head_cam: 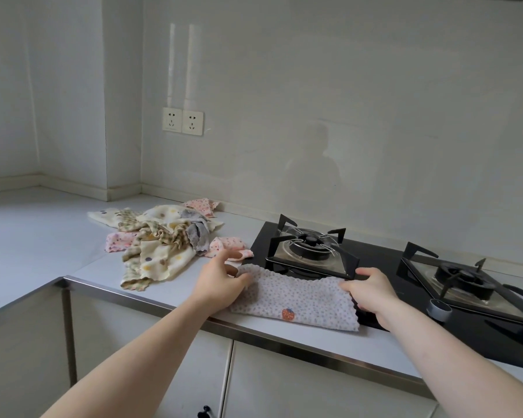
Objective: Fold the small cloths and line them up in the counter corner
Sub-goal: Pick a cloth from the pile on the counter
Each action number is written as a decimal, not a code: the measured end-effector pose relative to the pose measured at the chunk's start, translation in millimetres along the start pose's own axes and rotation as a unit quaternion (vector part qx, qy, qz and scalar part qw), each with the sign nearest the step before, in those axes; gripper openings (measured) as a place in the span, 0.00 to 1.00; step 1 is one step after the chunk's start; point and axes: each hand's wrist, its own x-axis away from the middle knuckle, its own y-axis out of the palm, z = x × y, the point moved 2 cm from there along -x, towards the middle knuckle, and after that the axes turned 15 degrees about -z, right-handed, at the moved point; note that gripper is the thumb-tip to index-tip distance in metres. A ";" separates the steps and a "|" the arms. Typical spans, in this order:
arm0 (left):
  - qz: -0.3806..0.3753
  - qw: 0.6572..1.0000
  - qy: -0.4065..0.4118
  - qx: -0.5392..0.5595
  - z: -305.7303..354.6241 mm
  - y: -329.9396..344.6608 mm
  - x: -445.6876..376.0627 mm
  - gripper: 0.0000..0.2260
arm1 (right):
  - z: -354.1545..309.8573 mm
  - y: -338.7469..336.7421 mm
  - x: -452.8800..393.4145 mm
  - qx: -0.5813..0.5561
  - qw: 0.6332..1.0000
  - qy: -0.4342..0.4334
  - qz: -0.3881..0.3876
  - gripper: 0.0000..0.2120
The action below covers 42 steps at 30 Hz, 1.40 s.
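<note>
Grey cloth (pixel 299 300) held at the desk (pixel 43 236) edge, partly over the hob (pixel 390 267).
Its left end is pinched by the left hand (pixel 221 282), its right end by the right hand (pixel 370 292); a pile (pixel 160 236) is heaped behind.

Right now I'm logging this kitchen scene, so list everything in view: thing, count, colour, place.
grey dotted cloth: one, pale grey with an orange strawberry print, front counter edge, its far side overlapping the hob
cloth pile: several, exact count unclear, cream, pink, checked green and grey, unfolded, left of the hob
gas hob: one, black glass, two burners, right side of the counter
hob knob: one, grey, front of the hob
counter: one, pale grey, metal front edge
wall sockets: two, cream, on the back wall
cabinet doors: white, below the counter
hands: left hand and right hand each grip a far corner of the grey dotted cloth
</note>
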 end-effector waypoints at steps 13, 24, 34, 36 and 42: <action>0.040 0.999 0.005 0.004 3.8 -4.5 1.8 0.14 | -46.0 12.8 -3.1 -0.071 0.994 -0.076 -0.020 0.29; 0.066 0.993 -0.018 0.096 1.3 -8.9 -2.1 0.06 | -106.9 84.7 9.9 -0.060 0.981 -0.135 -0.123 0.19; 0.100 0.984 -0.001 0.145 1.8 -14.1 0.6 0.06 | -108.0 129.4 15.1 -0.029 0.969 -0.127 -0.212 0.17; 0.100 0.985 -0.007 0.141 0.9 -13.7 0.5 0.06 | -102.4 121.9 14.3 -0.031 0.971 -0.138 -0.192 0.15; 0.032 0.998 -0.016 0.056 -2.0 -7.9 -2.4 0.07 | -68.3 85.8 -1.4 0.086 0.981 -0.145 -0.099 0.14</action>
